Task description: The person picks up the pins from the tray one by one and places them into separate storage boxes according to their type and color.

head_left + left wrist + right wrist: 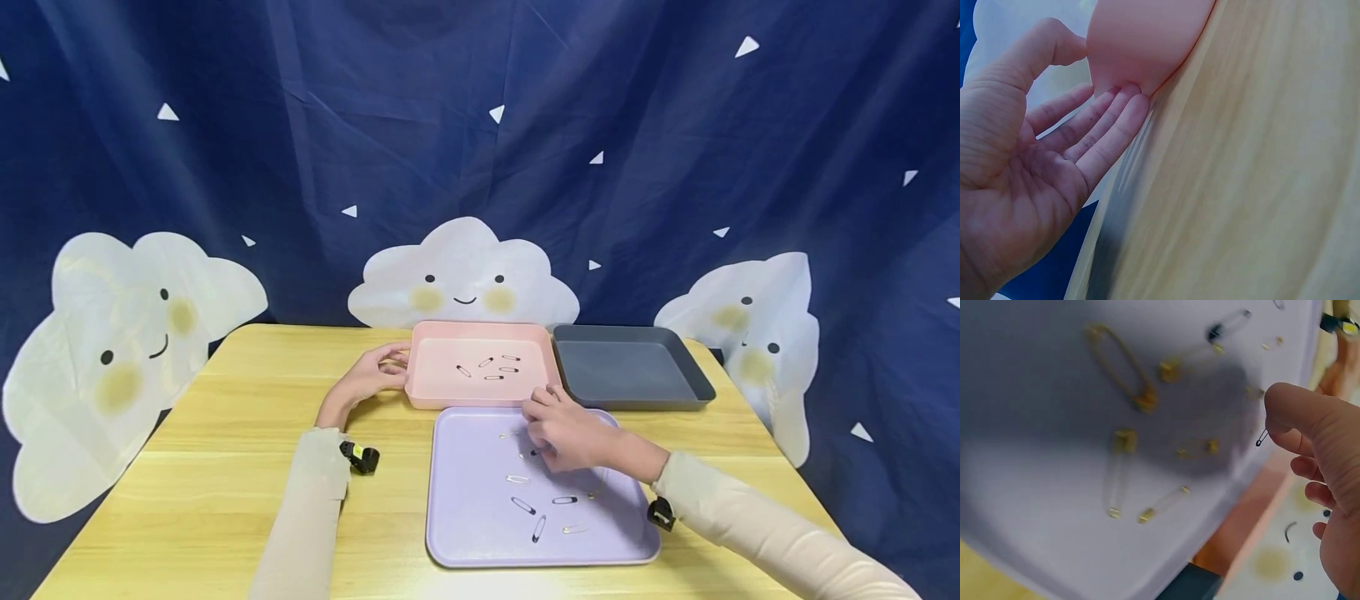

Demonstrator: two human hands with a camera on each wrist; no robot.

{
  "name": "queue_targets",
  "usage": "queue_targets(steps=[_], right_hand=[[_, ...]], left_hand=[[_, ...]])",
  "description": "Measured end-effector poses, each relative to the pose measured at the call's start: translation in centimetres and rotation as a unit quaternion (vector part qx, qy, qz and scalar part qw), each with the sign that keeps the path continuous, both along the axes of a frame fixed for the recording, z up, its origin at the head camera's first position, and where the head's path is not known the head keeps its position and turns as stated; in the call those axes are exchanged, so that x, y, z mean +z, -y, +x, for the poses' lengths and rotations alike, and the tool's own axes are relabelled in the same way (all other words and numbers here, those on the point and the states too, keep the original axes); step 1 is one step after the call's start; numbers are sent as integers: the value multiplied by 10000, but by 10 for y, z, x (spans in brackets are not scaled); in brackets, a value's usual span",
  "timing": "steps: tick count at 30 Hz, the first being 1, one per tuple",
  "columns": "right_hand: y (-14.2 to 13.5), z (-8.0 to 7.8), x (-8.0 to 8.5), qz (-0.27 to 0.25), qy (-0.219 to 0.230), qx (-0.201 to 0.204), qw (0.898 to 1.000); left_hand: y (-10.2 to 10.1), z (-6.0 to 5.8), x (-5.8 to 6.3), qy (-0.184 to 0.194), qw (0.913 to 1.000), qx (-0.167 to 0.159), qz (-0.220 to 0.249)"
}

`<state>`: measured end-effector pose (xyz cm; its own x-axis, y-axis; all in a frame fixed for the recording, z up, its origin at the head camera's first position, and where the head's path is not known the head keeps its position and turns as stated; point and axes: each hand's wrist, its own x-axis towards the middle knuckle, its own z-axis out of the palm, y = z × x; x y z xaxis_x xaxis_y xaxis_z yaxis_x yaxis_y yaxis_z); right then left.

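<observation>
My right hand [572,431] is above the upper right of the lilac tray [468,542]. In the right wrist view, thumb and forefinger pinch a small black safety pin [1261,438], whose end pokes out below them. Gold and black safety pins, among them a black one [522,506] and a gold one [517,479], lie scattered on the lilac tray. My left hand [369,377] is at the left side of the pink tray [442,397]; its nearly straight fingers and its thumb touch the outer wall. Several black safety pins [493,377] lie inside the pink tray.
A dark grey tray [626,367] stands right of the pink one, behind the lilac tray. All three trays are on a wooden table [225,467]. A blue curtain [420,125] with clouds hangs behind the table's far edge.
</observation>
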<state>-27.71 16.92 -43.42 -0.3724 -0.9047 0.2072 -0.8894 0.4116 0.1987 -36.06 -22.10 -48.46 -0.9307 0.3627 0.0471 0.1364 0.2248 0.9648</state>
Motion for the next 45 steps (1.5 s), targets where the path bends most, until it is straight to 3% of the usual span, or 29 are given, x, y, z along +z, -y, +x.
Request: queue_targets(steps=[10, 15, 23, 30, 37, 45], right_hand=[[20, -35, 25, -1083, -229, -266, 9935], [33, -56, 31, -1362, -321, -460, 9891], [51, -93, 33, -1611, -348, -854, 9826], [60, -119, 29, -1471, -332, -1286, 9802], [71, -134, 22, -1256, -139, -1493, 9807], [99, -130, 14, -1073, 79, -1341, 9851]], left_hand=[[3, -1, -2, -7, 9999, -43, 153], [4, 0, -3, 15, 9999, -26, 123], [2, 1, -3, 10, 9999, -14, 116], [1, 1, -2, -37, 9999, -64, 81], [-1, 0, -1, -59, 9999, -83, 126], [0, 1, -1, -39, 9999, -73, 125]])
